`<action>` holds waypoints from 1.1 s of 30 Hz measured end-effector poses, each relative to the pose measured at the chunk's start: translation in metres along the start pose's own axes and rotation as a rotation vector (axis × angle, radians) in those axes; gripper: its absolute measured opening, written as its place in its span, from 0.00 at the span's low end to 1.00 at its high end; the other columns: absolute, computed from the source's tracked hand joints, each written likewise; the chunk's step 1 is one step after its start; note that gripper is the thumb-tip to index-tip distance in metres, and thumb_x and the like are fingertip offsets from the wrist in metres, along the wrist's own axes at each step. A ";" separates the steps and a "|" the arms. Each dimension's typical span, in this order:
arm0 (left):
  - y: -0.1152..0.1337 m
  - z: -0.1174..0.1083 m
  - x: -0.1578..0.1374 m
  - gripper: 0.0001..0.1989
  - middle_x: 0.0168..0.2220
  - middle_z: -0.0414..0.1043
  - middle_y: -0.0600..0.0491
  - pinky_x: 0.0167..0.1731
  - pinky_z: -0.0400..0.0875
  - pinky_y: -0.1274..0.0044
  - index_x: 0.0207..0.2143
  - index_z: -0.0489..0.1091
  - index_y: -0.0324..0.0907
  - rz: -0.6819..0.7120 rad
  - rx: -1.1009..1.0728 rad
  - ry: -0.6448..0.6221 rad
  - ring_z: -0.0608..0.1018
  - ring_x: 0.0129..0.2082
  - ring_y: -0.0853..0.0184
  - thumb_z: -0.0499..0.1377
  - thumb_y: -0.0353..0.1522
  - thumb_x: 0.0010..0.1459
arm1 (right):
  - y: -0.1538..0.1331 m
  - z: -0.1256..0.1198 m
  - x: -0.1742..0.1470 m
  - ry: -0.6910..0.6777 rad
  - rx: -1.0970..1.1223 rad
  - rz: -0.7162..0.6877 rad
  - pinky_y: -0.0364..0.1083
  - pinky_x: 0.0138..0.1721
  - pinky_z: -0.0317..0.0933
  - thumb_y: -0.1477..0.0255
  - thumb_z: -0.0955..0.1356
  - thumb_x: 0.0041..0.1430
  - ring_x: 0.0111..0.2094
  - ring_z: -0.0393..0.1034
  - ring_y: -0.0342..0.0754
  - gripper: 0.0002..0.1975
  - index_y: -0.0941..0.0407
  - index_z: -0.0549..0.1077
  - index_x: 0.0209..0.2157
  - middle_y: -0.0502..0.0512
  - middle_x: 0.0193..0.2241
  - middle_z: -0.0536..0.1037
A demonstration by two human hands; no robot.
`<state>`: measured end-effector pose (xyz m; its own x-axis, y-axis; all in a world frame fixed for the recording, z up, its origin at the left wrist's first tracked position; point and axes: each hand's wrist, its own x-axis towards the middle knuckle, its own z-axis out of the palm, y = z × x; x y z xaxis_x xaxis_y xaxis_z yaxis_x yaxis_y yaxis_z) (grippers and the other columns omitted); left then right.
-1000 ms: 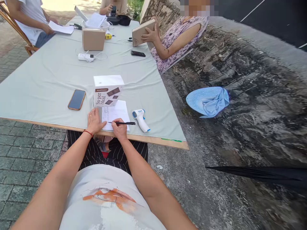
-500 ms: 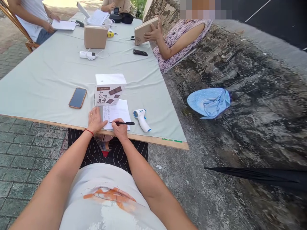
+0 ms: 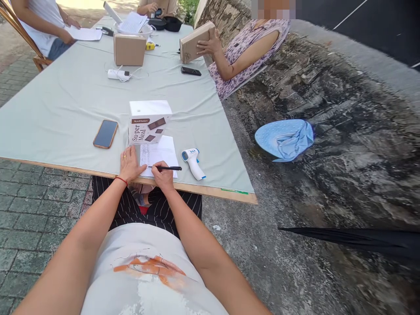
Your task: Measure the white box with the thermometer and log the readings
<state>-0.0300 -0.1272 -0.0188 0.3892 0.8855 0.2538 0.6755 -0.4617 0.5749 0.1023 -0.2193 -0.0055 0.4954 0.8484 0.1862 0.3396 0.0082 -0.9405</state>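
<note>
Since the earlier frames little has changed: the left hand (image 3: 129, 164) still lies flat, fingers spread, on the left edge of the sheet of paper (image 3: 160, 154), and the right hand (image 3: 163, 176) still pinches the black pen (image 3: 166, 168) with its tip on the sheet. Both stay at the near edge of the table (image 3: 59, 109). Only the view has drifted slightly. At the far right edge a seated person's hand (image 3: 208, 46) has tilted a brown box (image 3: 193, 43) a little lower.

The writing on the sheet is too small to read. The far end of the table is cut off by the top of the picture, and the people there show only as arms and torsos. The sheet's upper edge is hidden behind the white carton.

From left to right along the near edge: a phone (image 3: 105, 134) lies face up, well apart from the hands; the white carton (image 3: 148, 121) stands closed just behind the sheet, its contents unseen; a white and blue thermometer gun (image 3: 193, 162) lies just right of the sheet. Farther back, a closed cardboard box (image 3: 129, 49) stands near the far end, with a white power strip (image 3: 118, 74) before it. A bowl (image 3: 144, 31) behind the box holds papers.
</note>
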 end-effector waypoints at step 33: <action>0.024 -0.019 -0.003 0.48 0.66 0.56 0.34 0.67 0.47 0.57 0.67 0.47 0.35 -0.081 0.178 -0.096 0.56 0.69 0.46 0.65 0.40 0.49 | 0.002 0.000 0.000 0.039 0.044 0.008 0.46 0.33 0.60 0.64 0.63 0.46 0.26 0.62 0.45 0.07 0.52 0.66 0.22 0.46 0.20 0.69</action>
<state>-0.0265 -0.1403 0.0088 0.3814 0.9149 0.1324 0.8036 -0.3989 0.4416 0.1025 -0.2191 -0.0075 0.5290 0.8273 0.1889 0.3003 0.0257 -0.9535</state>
